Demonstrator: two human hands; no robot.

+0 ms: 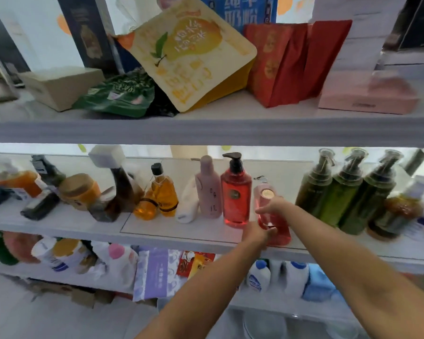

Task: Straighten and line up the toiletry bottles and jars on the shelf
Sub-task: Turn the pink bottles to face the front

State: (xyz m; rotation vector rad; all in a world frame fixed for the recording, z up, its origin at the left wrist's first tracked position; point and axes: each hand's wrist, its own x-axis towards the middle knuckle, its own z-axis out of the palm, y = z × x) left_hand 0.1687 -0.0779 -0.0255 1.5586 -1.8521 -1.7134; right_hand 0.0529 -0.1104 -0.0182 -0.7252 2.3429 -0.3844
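Note:
Both my hands hold a clear pink bottle [277, 223] with a round gold cap on the middle shelf [171, 228]. My left hand [256, 232] grips its base; my right hand [273, 204] wraps its upper part. Just left of it stand a red pump bottle [236, 194] and a pale pink bottle [208, 189], both upright. Further left, amber bottles [160, 194], a brown bottle [123, 189] and an orange jar [80, 189] lean or lie untidily. Three green pump bottles [345, 189] stand in a row to the right.
The upper shelf carries snack bags, a yellow pouch [194, 52], red packets [294, 62] and a pink box [367, 94]. The lower shelf holds white and blue bottles [277, 277] and packets. A white tube [189, 204] leans beside the pale pink bottle.

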